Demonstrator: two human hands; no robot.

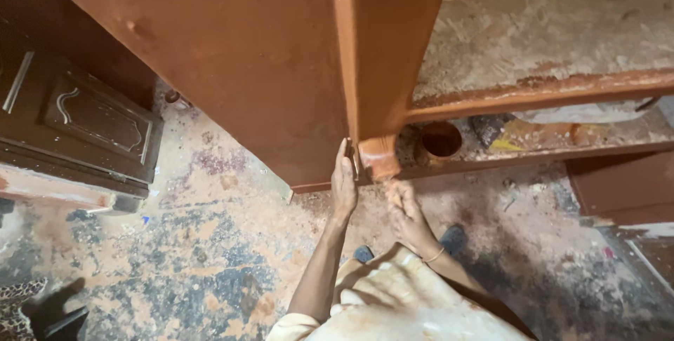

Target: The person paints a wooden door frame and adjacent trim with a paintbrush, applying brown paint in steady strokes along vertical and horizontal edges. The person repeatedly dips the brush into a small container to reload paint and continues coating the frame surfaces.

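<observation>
A large reddish-brown painted wooden panel (246,60) stands upright before me, its narrow front edge (345,53) running down to the floor. My left hand (342,183) presses flat against the lower corner of that edge. My right hand (406,209) grips the handle of a wide paintbrush (379,158), whose paint-soaked bristles touch the panel's lower front face, right beside my left hand. Both forearms reach up from the bottom of the view.
A round paint tin (441,141) with reddish paint sits on the floor behind the frame. Painted rails (540,99) run to the right. A dark carved cabinet door (91,120) lies at left. The floor (196,257) is paint-spattered.
</observation>
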